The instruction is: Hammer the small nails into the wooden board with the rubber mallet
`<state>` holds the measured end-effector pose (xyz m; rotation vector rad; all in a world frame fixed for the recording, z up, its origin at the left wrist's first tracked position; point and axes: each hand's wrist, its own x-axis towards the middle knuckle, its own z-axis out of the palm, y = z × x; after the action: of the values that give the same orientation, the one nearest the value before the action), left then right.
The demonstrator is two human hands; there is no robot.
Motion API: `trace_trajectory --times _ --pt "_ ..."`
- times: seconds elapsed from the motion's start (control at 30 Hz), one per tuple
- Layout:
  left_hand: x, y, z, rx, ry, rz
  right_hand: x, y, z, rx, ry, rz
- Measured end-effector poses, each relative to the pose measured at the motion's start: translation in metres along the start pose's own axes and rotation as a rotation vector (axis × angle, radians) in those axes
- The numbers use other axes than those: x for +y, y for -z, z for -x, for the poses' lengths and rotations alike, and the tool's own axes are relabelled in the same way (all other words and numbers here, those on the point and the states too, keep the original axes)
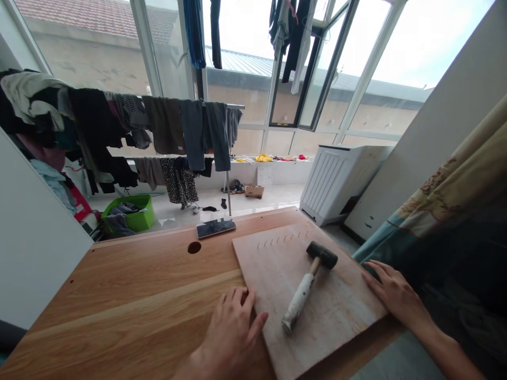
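A pale wooden board (273, 285) lies flat on the wood-grain table (130, 295). Across it rests a mallet (300, 302) with a black head and a whitish covering on its handle, touched by neither hand. Several thin nails (278, 239) stand in a row near the board's far edge. My left hand (232, 330) is at the board's left edge, fingers a little bent and apart, thumb over the board. At the right edge, my right hand (396, 290) lies with its fingers stretched out along the board's side. Both hands are open and hold nothing.
A phone (216, 227) lies at the table's far edge, near a round hole (194, 247). Beyond stand a laundry rack (235, 106) with clothes, a green tub (144, 216) and a white washing machine (328, 182). A curtain (428, 195) hangs at the right.
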<state>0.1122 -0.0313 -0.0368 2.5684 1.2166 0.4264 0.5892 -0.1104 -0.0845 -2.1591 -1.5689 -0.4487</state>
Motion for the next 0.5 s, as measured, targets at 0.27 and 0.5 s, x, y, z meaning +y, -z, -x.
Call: trace_trajectory --times 0.27,0.5 --pt "0.015 -0.022 -0.028 0.082 -0.209 -0.11 0.006 -0.005 -0.002 -0.08 -0.312 0.018" --pt "-0.028 0.002 0.016 0.173 -0.159 -0.197 -0.049 0.009 0.034 -0.071 -0.127 -0.013"
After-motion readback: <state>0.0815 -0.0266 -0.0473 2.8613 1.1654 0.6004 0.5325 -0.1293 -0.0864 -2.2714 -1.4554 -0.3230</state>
